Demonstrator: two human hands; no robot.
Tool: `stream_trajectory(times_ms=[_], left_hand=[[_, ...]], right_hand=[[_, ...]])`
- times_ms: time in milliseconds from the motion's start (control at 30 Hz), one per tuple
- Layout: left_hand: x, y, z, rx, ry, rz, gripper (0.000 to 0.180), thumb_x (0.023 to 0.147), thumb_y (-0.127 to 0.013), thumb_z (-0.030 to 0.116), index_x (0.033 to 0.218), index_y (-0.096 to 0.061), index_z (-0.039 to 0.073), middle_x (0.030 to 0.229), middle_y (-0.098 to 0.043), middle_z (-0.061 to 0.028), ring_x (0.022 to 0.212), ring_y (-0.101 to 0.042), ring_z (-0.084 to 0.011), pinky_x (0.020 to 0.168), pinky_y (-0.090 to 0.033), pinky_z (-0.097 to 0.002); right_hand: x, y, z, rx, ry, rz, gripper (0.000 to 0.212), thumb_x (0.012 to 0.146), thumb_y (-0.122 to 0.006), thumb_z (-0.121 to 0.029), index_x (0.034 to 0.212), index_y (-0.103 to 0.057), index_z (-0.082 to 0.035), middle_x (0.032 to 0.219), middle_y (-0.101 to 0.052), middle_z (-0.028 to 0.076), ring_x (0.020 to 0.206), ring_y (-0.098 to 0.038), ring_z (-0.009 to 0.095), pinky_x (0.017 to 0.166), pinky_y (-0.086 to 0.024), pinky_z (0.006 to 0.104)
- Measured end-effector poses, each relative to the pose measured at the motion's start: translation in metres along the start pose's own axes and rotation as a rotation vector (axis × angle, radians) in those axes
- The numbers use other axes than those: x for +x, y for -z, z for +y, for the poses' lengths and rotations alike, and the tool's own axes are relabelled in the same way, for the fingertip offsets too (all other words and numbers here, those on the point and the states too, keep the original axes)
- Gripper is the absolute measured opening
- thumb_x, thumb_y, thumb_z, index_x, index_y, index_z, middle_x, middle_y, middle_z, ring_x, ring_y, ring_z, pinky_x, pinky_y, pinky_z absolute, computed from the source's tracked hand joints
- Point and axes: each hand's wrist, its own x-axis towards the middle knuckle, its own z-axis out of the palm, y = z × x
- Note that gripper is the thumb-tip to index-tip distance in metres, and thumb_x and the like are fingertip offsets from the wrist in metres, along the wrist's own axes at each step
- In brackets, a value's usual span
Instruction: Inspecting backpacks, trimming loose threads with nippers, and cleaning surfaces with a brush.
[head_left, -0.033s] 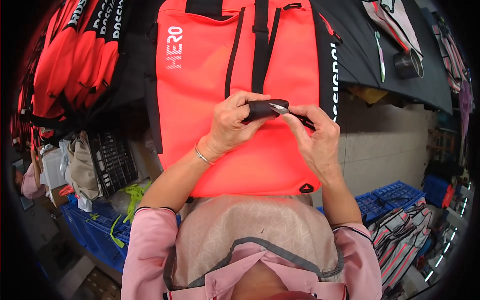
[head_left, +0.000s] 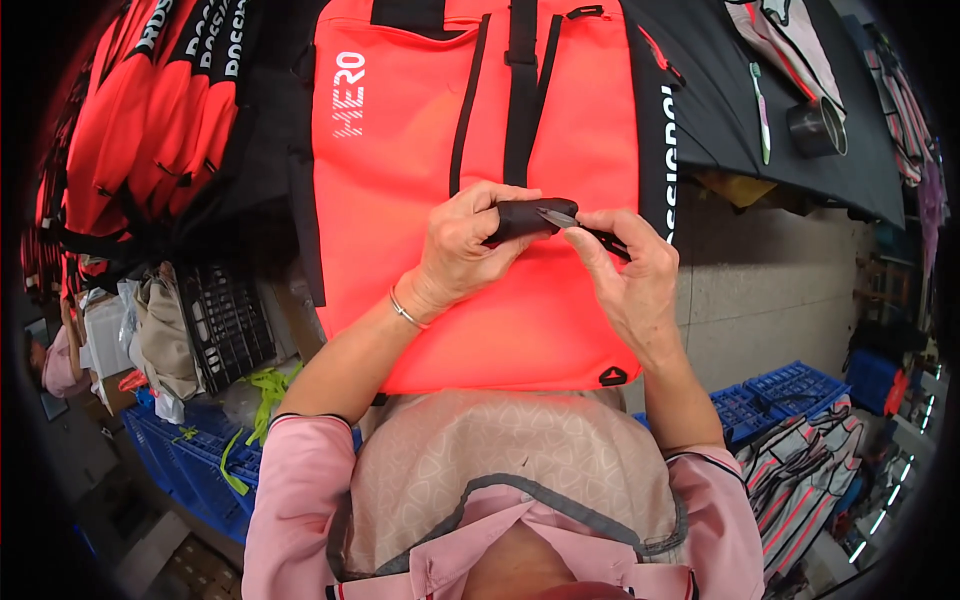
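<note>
A large bright coral-red bag with black trim and black straps lies flat in front of me. Over its middle, my left hand is closed around a black padded fabric piece, which looks like a handle wrap. My right hand grips small thread snips with black handles. Their metal tips rest against or just over the right end of the black piece. How far apart the blades are is hard to make out.
Several red-and-black bags are stacked at the left. Toward the right, a toothbrush and a dark metal cup are on the black-covered table. Blue crates stand low on both sides. Another person's pink sleeve shows far left.
The snips' blades have turned slightly and look darker and narrower at the black piece. Both hands keep their places, and the bag lies as before.
</note>
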Motion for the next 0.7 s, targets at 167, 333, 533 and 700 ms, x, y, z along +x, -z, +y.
stream_trajectory(times_ms=[167, 333, 533, 700], left_hand=[[-0.005, 0.002, -0.003, -0.041, 0.063, -0.049, 0.024, 0.067, -0.083, -0.002, 0.088, -0.074, 0.004, 0.099, -0.072, -0.0099, 0.083, -0.069, -0.0218, 0.068, -0.055, -0.0301], [-0.006, 0.004, -0.001, -0.029, 0.046, -0.101, 0.029, 0.071, -0.082, -0.003, 0.098, -0.076, 0.004, 0.102, -0.070, -0.0097, 0.088, -0.069, -0.0181, 0.074, -0.056, -0.0268], [-0.007, 0.002, -0.006, -0.052, 0.060, -0.087, 0.030, 0.071, -0.082, -0.004, 0.098, -0.076, 0.004, 0.102, -0.070, -0.0094, 0.088, -0.069, -0.0173, 0.074, -0.057, -0.0264], [-0.009, 0.005, -0.005, -0.039, 0.055, -0.118, 0.032, 0.067, -0.084, -0.003, 0.097, -0.076, 0.004, 0.103, -0.070, -0.0101, 0.089, -0.069, -0.0185, 0.075, -0.056, -0.0279]], right_hand=[[0.002, 0.000, 0.010, 0.165, -0.156, -0.112, 0.016, 0.084, -0.076, -0.011, 0.090, -0.068, 0.002, 0.083, -0.070, 0.012, 0.073, -0.067, 0.019, 0.068, -0.053, 0.0291], [0.002, 0.010, 0.005, 0.252, -0.234, -0.112, 0.014, 0.086, -0.074, -0.009, 0.092, -0.068, 0.002, 0.084, -0.071, 0.007, 0.075, -0.065, 0.011, 0.070, -0.053, 0.0258], [0.001, 0.001, 0.007, 0.223, -0.220, -0.102, 0.016, 0.085, -0.075, -0.010, 0.094, -0.069, 0.001, 0.083, -0.071, 0.007, 0.075, -0.065, 0.011, 0.071, -0.053, 0.0262], [0.000, 0.002, 0.011, 0.119, -0.125, -0.106, 0.016, 0.085, -0.075, -0.010, 0.094, -0.068, 0.001, 0.080, -0.070, 0.008, 0.073, -0.064, 0.011, 0.070, -0.052, 0.0266]])
